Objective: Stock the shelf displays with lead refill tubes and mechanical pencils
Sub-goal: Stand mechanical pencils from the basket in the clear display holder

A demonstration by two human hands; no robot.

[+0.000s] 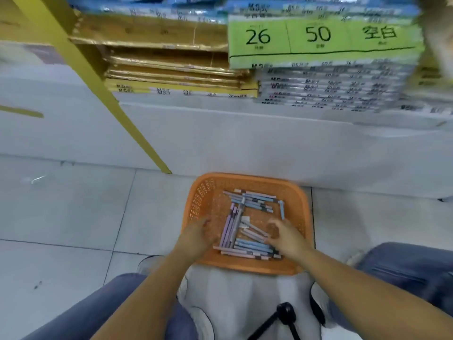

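pale floor tiles [73, 217] run up to the white base of a shelf [245, 133], which carries stacked paper pads [326, 38]. an orange basket [247, 176] stands on the floor just in front of that base. inside it lie slim blue and lilac pencils [252, 203], or refill tubes, too blurred to tell which. one loose bunch lies along the far edge, a few lie lengthwise down the middle, and another bunch lies along the near edge.

the left hand [198, 235] reaches into the near left corner with its fingers [206, 224] bent down beside the lilac ones. whether they hold anything i cannot tell. the right hand [286, 238] is over the near right bunch, thumb and forefinger curved toward each other, but no grip on any one piece can be made out.

by the look of it, the stocking is at the picking-up stage. a good many pieces lie in the basket and none is on its way up. no pencil display is in view, so how much is already stocked cannot be said.
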